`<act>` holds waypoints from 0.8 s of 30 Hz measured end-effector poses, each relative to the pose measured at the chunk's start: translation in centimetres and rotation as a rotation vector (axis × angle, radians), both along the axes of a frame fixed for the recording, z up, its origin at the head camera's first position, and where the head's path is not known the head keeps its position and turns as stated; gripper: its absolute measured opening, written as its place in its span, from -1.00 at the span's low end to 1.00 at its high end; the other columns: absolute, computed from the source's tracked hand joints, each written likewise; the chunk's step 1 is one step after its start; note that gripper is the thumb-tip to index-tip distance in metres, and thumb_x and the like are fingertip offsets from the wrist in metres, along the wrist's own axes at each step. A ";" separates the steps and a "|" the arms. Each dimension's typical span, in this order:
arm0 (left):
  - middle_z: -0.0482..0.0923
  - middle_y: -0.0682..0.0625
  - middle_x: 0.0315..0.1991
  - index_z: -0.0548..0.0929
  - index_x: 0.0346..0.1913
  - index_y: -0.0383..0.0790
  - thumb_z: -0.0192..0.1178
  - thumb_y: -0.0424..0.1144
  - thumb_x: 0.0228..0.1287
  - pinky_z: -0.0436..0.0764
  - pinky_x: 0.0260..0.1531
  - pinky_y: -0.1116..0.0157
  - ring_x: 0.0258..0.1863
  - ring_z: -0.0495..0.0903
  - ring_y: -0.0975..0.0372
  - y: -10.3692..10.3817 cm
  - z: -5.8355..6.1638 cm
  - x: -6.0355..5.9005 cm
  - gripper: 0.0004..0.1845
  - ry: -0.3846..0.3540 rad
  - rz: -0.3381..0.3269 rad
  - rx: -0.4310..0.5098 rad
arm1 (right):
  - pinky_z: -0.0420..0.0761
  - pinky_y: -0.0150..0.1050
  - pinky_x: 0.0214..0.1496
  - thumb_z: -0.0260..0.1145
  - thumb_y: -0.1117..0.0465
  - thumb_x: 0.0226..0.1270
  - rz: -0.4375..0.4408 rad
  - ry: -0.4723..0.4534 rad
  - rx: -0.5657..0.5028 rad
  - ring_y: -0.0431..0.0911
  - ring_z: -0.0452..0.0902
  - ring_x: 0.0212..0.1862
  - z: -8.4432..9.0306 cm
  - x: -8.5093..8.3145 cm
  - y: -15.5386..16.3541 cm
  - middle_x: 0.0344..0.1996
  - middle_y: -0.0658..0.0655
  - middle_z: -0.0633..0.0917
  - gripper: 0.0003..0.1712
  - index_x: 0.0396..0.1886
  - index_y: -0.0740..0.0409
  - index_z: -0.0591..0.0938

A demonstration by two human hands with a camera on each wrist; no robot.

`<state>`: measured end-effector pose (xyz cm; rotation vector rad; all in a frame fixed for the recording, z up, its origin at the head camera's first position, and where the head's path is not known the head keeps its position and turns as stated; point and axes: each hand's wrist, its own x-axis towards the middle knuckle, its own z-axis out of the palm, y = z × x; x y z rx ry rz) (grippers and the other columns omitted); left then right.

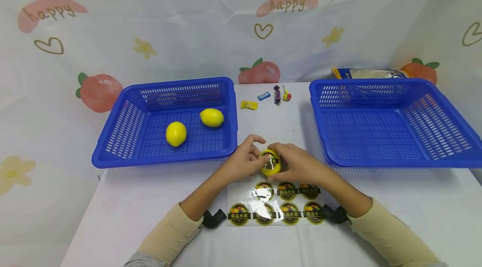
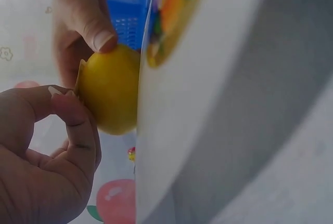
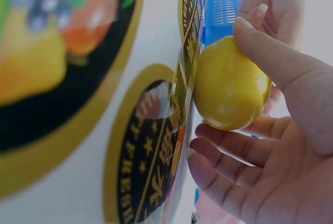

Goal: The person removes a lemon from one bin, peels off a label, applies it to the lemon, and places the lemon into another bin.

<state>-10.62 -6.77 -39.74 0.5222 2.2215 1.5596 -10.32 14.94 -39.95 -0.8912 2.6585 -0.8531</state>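
A yellow lemon (image 1: pixel 276 169) bearing a round black-and-gold fruit sticker (image 1: pixel 272 160) is between my hands, over the front middle of the table. My right hand (image 1: pixel 299 164) grips it from the right, thumb on the near side and fingers beyond. From the left, my left hand (image 1: pixel 244 161) lays its thumb tip on the sticker while its index finger stands away from the fruit. In the left wrist view a sticker edge (image 2: pixel 79 76) lifts slightly off the lemon. Just below the hands lies a clear sheet (image 1: pixel 271 222) with several matching stickers.
A blue basket (image 1: pixel 165 159) on the left holds two lemons (image 1: pixel 176 134). Another blue basket (image 1: pixel 391 162) stands on the right, with a package (image 1: pixel 373 73) behind it. Small wrapped candies (image 1: pixel 277 95) and a lollipop (image 1: pixel 287 96) lie at the back, between the baskets.
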 end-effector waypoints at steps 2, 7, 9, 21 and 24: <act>0.56 -0.06 -0.41 0.30 0.31 -0.36 0.24 -0.35 0.39 0.46 -0.66 0.35 -0.69 0.46 0.24 0.0 0.0 0.0 -0.48 -0.001 0.004 0.002 | 0.56 -0.07 -0.04 0.60 -0.20 0.02 -0.011 -0.001 0.003 -0.04 0.53 -0.02 0.0 0.0 0.0 0.01 0.06 0.64 -0.07 0.31 0.15 0.48; 0.56 -0.06 -0.43 0.31 0.30 -0.36 0.26 -0.31 0.38 0.49 -0.64 0.34 -0.69 0.48 0.21 -0.1 -0.1 0.0 -0.47 -0.020 0.009 0.006 | 0.56 -0.10 -0.08 0.62 -0.20 -0.03 -0.039 0.002 0.003 -0.07 0.54 -0.06 0.1 0.1 -0.1 -0.03 0.05 0.65 -0.07 0.28 0.11 0.50; 0.56 -0.06 -0.45 0.31 0.29 -0.36 0.27 -0.29 0.38 0.49 -0.63 0.34 -0.69 0.49 0.19 -0.1 -0.1 0.0 -0.47 -0.027 0.007 0.003 | 0.56 -0.09 -0.09 0.62 -0.22 -0.04 -0.043 0.004 -0.003 -0.07 0.54 -0.07 0.0 0.1 -0.1 -0.04 0.05 0.66 -0.07 0.27 0.10 0.51; 0.38 0.06 -0.63 0.38 0.18 -0.38 0.31 -0.18 0.37 0.32 -0.62 0.41 -0.66 0.32 0.30 -0.3 -0.7 -0.4 -0.50 0.024 0.008 -0.039 | 0.55 -0.07 -0.09 0.60 -0.22 -0.01 -0.044 -0.018 -0.026 -0.06 0.54 -0.06 0.0 0.0 0.1 -0.08 0.03 0.65 -0.13 0.23 0.07 0.51; 0.34 0.07 -0.64 0.40 0.18 -0.38 0.31 -0.18 0.36 0.28 -0.63 0.41 -0.67 0.28 0.31 -0.3 -0.8 -0.4 -0.51 0.033 0.010 -0.033 | 0.55 -0.07 -0.09 0.60 -0.22 -0.01 -0.043 -0.020 -0.028 -0.06 0.53 -0.05 0.0 0.0 0.1 -0.07 0.03 0.64 -0.14 0.23 0.07 0.51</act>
